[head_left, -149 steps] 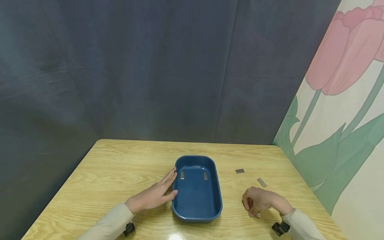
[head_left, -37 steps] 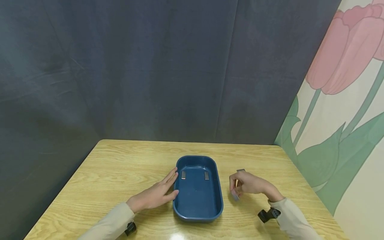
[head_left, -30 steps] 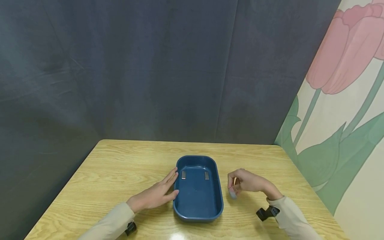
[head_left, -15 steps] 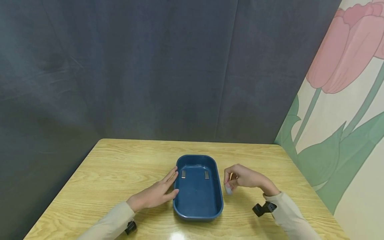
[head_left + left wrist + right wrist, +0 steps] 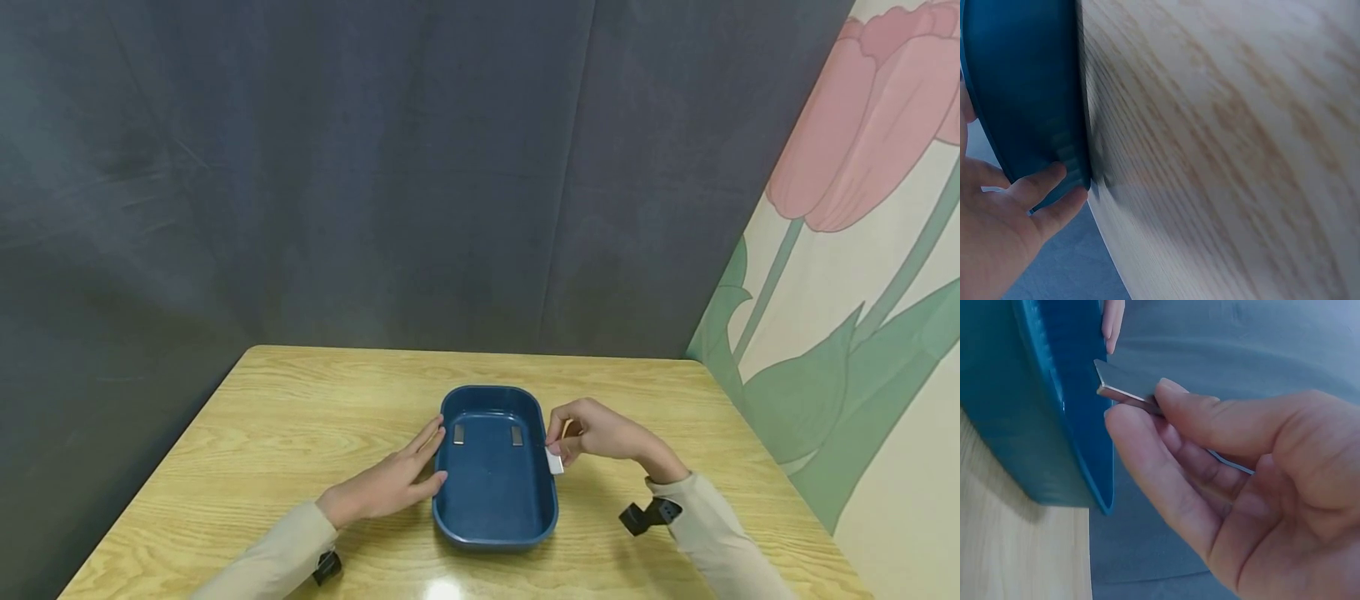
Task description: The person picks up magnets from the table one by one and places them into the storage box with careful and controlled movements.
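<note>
A deep blue rectangular tray (image 5: 491,504) stands on the table, with two small metal plates, the left one (image 5: 459,435) and the right one (image 5: 517,436), lying apart toward its far end. My left hand (image 5: 386,485) rests straight fingers against the tray's left side; in the left wrist view the fingertips touch its outer wall. My right hand (image 5: 603,433) pinches a small shiny metal plate (image 5: 555,462) between thumb and index finger at the tray's right rim. The right wrist view shows this flat plate (image 5: 1125,387) jutting tilted from the fingertips. The hand hides the table beneath it.
The wood-grain table (image 5: 322,417) extends around the tray. Behind it hangs a dark curtain (image 5: 420,183), and a wall painted with tulips (image 5: 840,333) rises on the right. A black wrist camera (image 5: 648,517) sits under the right sleeve.
My right hand has moved left and away from me, bringing the pinched metal plate from the table's right side to the tray's right rim. The left hand and tray have stayed put.
</note>
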`<move>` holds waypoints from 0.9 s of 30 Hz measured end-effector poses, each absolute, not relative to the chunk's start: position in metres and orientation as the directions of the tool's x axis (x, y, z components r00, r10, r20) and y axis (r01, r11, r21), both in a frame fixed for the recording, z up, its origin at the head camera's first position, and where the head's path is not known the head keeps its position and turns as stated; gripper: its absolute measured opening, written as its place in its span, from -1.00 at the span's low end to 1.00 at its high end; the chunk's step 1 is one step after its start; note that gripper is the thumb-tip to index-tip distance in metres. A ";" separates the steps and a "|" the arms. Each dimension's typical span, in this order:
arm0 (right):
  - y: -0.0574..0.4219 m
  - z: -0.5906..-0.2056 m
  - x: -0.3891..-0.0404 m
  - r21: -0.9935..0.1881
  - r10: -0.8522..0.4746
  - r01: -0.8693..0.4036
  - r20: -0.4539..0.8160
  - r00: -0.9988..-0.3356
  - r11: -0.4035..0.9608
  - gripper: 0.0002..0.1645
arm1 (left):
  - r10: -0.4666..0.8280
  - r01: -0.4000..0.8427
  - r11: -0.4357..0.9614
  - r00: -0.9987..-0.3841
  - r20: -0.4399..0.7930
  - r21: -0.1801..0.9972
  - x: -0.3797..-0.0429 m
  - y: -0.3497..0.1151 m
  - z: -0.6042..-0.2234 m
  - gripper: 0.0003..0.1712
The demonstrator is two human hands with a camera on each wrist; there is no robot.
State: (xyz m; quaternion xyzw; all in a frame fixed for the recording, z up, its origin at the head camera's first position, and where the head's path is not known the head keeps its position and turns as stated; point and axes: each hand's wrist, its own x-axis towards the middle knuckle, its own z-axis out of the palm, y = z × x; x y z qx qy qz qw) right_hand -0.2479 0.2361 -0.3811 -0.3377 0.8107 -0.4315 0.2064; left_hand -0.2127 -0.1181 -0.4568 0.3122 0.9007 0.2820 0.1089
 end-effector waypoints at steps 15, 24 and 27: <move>0.216 -0.378 -0.249 -0.875 -0.727 -0.303 -0.078 -0.682 0.378 -0.89 | 0.624 0.503 0.647 -0.781 -0.020 0.573 -0.213 -0.118 -0.456 -0.16; 0.205 -0.375 -0.246 -0.870 -0.730 -0.307 -0.084 -0.678 0.385 -0.90 | 0.628 0.502 0.644 -0.778 -0.024 0.577 -0.212 -0.118 -0.456 -0.16; 0.201 -0.376 -0.246 -0.882 -0.733 -0.298 -0.075 -0.676 0.366 -0.93 | 0.629 0.499 0.642 -0.777 -0.026 0.582 -0.212 -0.118 -0.455 -0.16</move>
